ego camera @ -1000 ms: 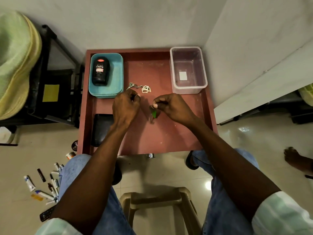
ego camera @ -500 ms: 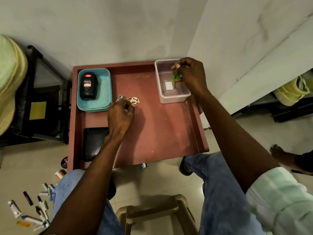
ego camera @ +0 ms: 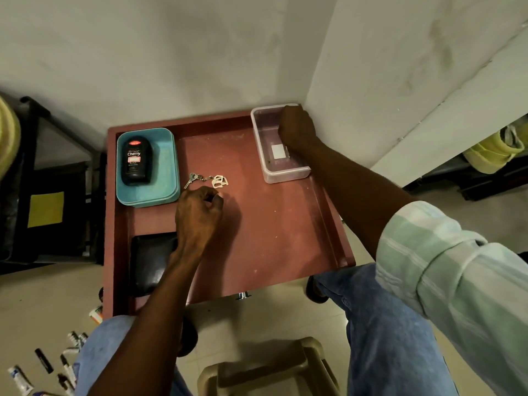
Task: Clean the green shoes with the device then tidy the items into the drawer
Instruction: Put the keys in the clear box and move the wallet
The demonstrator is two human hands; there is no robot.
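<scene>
The red-brown drawer [ego camera: 271,224] stands pulled out in front of my knees. My right hand [ego camera: 297,128] is down inside the clear plastic box [ego camera: 285,177] at the drawer's back right corner, its fingers curled; the small green item it carried is hidden under it. My left hand [ego camera: 197,215] rests on the drawer floor with loosely curled fingers, the fingertips just short of a key ring with a pale tag [ego camera: 207,180]. A pale yellow-green shoe-like thing [ego camera: 491,150] lies under the ledge at the far right.
A teal tray [ego camera: 164,192] at the back left holds a black Cherry bottle [ego camera: 135,161]. A black wallet [ego camera: 150,264] lies at the front left. Several tubes and markers [ego camera: 43,370] are scattered on the floor at the left. A beige stool [ego camera: 265,367] is between my legs.
My right hand carried the small green item from the drawer's middle to the clear box and has now dropped into it. My left hand stayed by the keys.
</scene>
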